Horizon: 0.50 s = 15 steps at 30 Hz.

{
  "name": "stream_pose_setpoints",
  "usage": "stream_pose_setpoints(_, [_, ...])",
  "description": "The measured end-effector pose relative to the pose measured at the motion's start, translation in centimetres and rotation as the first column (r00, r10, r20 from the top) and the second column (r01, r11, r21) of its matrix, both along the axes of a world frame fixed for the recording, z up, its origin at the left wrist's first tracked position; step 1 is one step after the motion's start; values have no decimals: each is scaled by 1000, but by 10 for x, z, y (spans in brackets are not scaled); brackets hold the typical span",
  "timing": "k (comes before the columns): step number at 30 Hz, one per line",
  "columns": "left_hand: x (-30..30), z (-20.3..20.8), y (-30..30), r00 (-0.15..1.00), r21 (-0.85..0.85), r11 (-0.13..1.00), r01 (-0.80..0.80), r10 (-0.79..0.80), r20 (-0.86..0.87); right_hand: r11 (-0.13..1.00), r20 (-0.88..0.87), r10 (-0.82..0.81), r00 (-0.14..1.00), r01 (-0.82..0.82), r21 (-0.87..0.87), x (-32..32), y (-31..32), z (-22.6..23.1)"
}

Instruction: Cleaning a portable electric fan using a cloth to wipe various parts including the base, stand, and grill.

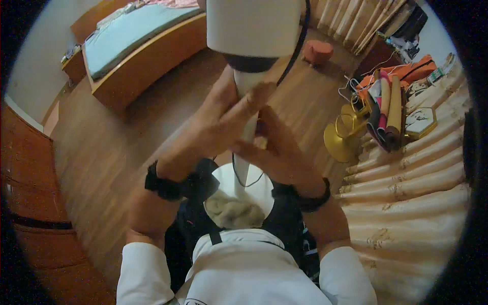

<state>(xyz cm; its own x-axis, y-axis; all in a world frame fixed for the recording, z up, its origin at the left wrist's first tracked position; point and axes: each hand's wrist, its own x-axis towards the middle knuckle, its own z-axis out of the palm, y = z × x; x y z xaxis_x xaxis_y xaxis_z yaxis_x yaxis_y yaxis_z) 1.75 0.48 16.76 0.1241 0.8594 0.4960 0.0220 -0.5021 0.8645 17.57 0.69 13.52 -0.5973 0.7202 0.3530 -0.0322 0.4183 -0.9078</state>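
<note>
A white stand rises in front of me, with a slim pole (243,170), a round white base (256,190) between my legs and a wide white cylinder head (253,28) with a dark underside. My left hand (216,119) is closed around the upper pole, just below that head. Lower down, my right hand (277,145) curls against the same pole from the right, its thumb lying across it. A thin black cord (298,48) hangs from the head, and a loop of cord shows by the lower pole. A crumpled olive-beige cloth (234,213) lies at the base's near side.
A wooden bed (147,53) with a pale blue mattress stands far left. Wooden cabinets (38,188) line the left. A red stool (317,52) is at the back. Right are a gold round-based stand (339,140), rolled fabrics (391,109), a hexagonal box (422,122) and beige curtains (401,203).
</note>
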Motion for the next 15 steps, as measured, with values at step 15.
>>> stream_pose_setpoints(15, [-51,-98,-99,715,-393,913,-112,-201,-670,928,-203,-206,957,126,-350,-17,15,-21])
